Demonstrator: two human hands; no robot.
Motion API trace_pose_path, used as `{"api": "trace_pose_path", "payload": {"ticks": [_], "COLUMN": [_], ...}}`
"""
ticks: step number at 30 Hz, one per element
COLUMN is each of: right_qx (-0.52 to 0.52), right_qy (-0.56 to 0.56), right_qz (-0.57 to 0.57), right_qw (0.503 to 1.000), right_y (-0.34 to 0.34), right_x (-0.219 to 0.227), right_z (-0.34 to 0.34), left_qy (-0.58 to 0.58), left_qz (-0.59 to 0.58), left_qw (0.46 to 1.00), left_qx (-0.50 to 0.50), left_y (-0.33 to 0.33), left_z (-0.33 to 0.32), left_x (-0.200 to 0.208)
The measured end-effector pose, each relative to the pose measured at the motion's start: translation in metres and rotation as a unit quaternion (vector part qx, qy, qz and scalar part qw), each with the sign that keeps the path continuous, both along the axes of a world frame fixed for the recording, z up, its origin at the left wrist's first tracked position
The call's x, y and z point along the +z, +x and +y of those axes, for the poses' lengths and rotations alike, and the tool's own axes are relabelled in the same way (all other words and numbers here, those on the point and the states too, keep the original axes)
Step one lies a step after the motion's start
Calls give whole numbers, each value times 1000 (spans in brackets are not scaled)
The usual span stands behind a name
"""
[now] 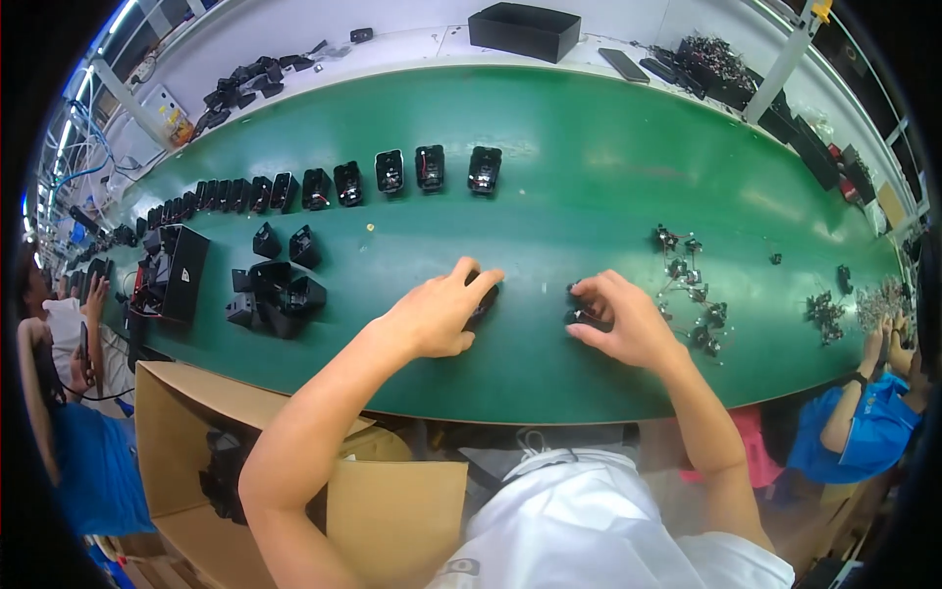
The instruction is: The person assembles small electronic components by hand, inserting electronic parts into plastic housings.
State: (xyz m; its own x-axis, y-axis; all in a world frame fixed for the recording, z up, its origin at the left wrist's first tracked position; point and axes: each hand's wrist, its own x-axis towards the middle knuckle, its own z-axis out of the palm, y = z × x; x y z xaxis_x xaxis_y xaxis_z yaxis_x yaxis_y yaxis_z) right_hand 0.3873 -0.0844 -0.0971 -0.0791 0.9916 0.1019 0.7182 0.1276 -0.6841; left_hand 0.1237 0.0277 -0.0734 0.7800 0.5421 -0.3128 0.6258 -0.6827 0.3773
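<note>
One black housing [483, 300] is grasped under the curled fingers of the left hand [442, 309], at the green tabletop [589, 196]. The thumb and fingertips of the right hand [628, 319] are curved about a small dark part [575, 316]; whether it is firmly gripped cannot be told.

Beyond the left hand and off to its left, a row of black housings [390, 172] is lined up, with pale marks on some, too small to be read. To the left of the left hand, angular black shells [275, 280] are clustered, and farther left a black box [191, 257] is placed, its side marked with a pale, shield-like emblem [185, 276].

Just right of the right hand, wired black parts [676, 268] are spread; well to its right, a dark heap [826, 312] is seen. Far beyond both hands, a black tray [505, 35] and a dark flat slab [623, 65] are set on a white shelf [417, 42]. On the white shirt [559, 510], nearer than both hands, a greyish printed patch [461, 566] is shown, too blurred to be read.
</note>
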Motion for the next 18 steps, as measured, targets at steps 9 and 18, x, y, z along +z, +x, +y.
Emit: {"api": "trace_pose_path", "payload": {"ticks": [9, 18], "right_qx": [-99, -19], "right_qy": [-4, -16], "right_qz": [242, 426], "right_qw": [965, 904], "right_y": [10, -26], "right_x": [-2, 14], "right_z": [-2, -24], "left_qy": [-45, -124], "left_qz": [-148, -288], "left_qw": [987, 949], "left_qx": [37, 28], "left_y": [11, 25], "left_z": [-10, -29], "left_x": [9, 16]}}
